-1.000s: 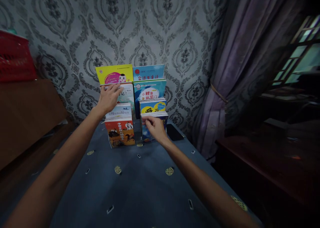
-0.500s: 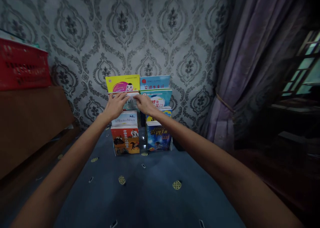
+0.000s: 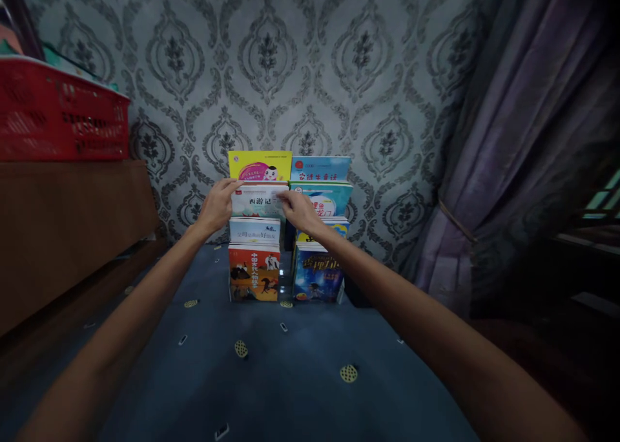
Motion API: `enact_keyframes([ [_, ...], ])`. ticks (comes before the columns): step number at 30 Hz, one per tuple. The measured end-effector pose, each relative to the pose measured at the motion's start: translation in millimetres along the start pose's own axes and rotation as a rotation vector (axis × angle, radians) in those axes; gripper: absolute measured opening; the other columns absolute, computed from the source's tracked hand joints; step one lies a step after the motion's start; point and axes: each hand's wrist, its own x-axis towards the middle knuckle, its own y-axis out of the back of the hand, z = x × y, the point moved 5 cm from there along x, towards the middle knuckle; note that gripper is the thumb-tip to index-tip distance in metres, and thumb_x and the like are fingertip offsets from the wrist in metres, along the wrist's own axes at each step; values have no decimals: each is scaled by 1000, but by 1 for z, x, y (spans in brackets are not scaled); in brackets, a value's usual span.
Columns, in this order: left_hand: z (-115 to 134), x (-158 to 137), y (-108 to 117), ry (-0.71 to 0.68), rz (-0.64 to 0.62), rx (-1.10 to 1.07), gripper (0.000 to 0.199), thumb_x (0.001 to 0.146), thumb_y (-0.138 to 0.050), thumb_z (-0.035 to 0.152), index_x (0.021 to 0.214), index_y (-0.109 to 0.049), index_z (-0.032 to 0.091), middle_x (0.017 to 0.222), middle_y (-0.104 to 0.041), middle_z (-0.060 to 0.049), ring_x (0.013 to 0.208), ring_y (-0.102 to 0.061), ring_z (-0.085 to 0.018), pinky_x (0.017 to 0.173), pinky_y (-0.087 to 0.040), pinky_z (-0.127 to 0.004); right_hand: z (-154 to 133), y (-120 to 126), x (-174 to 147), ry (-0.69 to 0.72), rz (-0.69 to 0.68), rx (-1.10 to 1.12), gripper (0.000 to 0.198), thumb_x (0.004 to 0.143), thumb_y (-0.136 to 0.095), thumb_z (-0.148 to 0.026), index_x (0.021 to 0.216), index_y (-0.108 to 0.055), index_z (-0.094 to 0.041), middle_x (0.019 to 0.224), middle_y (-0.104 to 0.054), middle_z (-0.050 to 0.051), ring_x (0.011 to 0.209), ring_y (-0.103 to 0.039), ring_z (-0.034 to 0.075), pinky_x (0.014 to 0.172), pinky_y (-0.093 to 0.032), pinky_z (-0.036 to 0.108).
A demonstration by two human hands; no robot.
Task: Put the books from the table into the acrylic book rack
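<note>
Two columns of upright books stand in tiers, covers facing me. My left hand (image 3: 217,204) grips the upper left edge of a white book (image 3: 256,204), its index finger along the top. At the same book's right edge, my right hand (image 3: 301,210) is closed with bent fingers. Behind the white book rises a yellow book (image 3: 259,161); in front are a pale blue book (image 3: 252,231) and an orange book (image 3: 254,274). The right column has a light blue book (image 3: 322,165), a teal book (image 3: 339,195) and a dark blue book (image 3: 317,277). My right forearm partly covers that column.
The books stand on a dark blue patterned cloth (image 3: 271,384) against a papered wall (image 3: 314,54). To the left, a red basket (image 3: 92,119) sits on a brown wooden cabinet (image 3: 72,229). A purple curtain (image 3: 479,157) hangs at the right.
The view has shifted left, so the books appear farther right. My left hand has moved from across the white book's top to its left edge, uncovering more of the cover.
</note>
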Motion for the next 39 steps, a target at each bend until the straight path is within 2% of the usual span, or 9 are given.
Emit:
enact_keyframes([
  [9,-5,-19,6,18,31,-30,52,86,-38,6,131,-62,15,132,-62,-14,126,-56,-23,112,-44,-44,-7,4,-11,12,-18,-12,41,87,-51,-8,123,-69,-14,123,-73,13,115,-67,27,104,-50,43],
  [14,1,-42,7,69,54,21,48,88,-40,7,130,-63,14,126,-62,-15,120,-58,-25,107,-48,-44,-7,4,-14,0,-9,21,40,85,-52,-8,120,-70,-16,122,-74,11,114,-66,26,105,-49,42],
  [17,13,-61,-2,6,-40,89,47,89,-41,6,127,-66,17,123,-64,-15,118,-57,-27,104,-48,-45,-7,3,-15,-18,-10,21,40,86,-51,-9,120,-70,-15,122,-74,12,113,-67,26,104,-50,42],
  [21,28,-76,-20,-151,-189,144,47,92,-44,8,130,-66,23,134,-63,-13,127,-53,-27,108,-43,-47,-7,2,-15,-19,-7,17,42,85,-51,-8,121,-70,-15,121,-74,12,112,-67,27,102,-51,43],
  [31,25,-73,-41,-168,-290,262,55,88,-47,2,138,-59,21,139,-62,-15,131,-53,-29,103,-42,-48,-8,5,-17,-20,-1,29,40,85,-52,-7,119,-71,-15,122,-74,12,115,-67,27,104,-50,42],
  [36,25,-73,-44,-153,-286,258,58,87,-45,2,140,-58,22,140,-61,-16,131,-52,-30,103,-42,-50,-6,9,-21,-26,7,49,39,86,-50,-8,119,-71,-14,123,-74,14,113,-68,28,102,-51,42],
  [39,24,-73,-44,-142,-285,245,58,86,-46,2,139,-59,23,140,-61,-16,131,-52,-30,104,-42,-50,-8,6,-27,-44,-29,41,37,89,-50,-10,118,-73,-17,117,-77,11,107,-71,26,98,-53,39],
])
